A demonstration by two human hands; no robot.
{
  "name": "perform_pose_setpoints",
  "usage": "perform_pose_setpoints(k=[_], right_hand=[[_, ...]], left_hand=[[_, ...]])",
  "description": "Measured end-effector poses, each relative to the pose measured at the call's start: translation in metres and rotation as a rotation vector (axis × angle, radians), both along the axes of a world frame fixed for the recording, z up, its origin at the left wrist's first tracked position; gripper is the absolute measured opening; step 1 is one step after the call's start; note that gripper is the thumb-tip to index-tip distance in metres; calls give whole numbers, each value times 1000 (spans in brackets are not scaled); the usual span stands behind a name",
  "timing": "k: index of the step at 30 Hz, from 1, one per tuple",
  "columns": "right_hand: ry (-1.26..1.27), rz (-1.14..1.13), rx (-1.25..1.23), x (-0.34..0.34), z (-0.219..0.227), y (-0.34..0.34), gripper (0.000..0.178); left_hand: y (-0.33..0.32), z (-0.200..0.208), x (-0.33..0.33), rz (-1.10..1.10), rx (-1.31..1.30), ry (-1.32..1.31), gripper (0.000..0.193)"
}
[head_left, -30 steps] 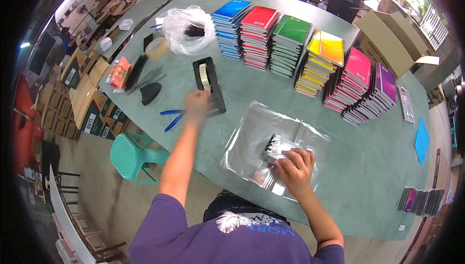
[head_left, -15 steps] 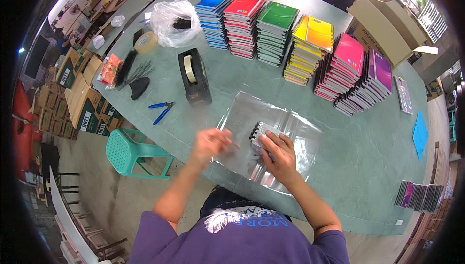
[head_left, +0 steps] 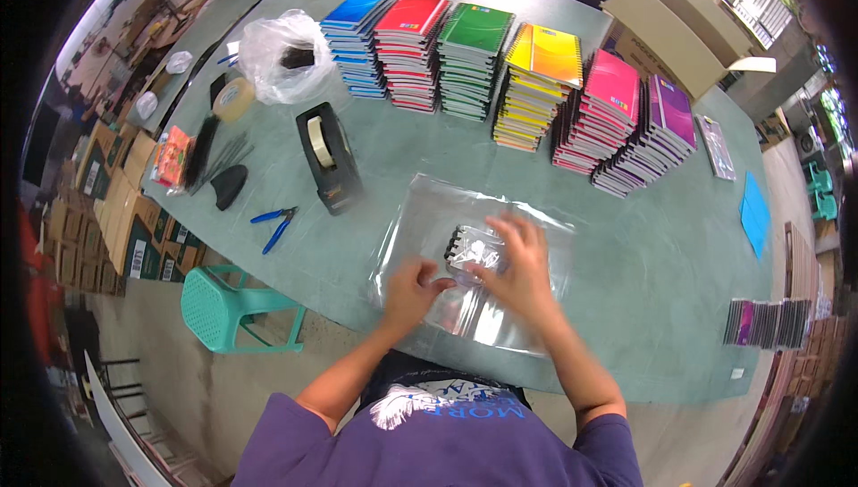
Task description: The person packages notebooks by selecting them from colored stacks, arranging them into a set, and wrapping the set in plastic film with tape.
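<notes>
A small spiral-bound notebook with a black coil lies on a clear plastic sheet in front of me. Its surface looks glossy, and part of its right side is hidden by my right hand. That hand is open, with the thumb at the notebook's lower edge and the blurred fingers spread beyond its right side. My left hand is over the sheet at the notebook's lower left. Its thumb points toward the notebook, apart from the curled fingers, and I see nothing held in it.
A black tape dispenser and blue cutting pliers lie to the left. Behind stand notebook stacks in blue, red, green, yellow, pink and purple. An open carton is far right; a green stool stands beside the table.
My left hand has moved in rightward and down to the notebook. My right hand has shifted from lying over the notebook to its right side, uncovering more of it. The view has shifted slightly.
</notes>
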State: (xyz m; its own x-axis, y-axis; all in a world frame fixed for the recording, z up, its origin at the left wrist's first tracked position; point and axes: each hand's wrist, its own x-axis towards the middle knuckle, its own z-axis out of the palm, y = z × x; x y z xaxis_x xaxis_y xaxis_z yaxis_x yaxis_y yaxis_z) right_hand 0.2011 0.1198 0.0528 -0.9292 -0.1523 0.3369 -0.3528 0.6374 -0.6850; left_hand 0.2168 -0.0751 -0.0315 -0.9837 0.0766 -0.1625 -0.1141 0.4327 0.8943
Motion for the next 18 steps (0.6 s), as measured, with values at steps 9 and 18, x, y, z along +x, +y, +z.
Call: perform_pose_setpoints(k=[9, 18], right_hand=[[-581, -376, -234, 33, 1, 78, 54], [-790, -1407, 327, 206, -42, 226, 105]], left_hand=[[103, 53, -48, -675, -32, 676, 70], [209, 70, 109, -1725, 332, 789, 47]])
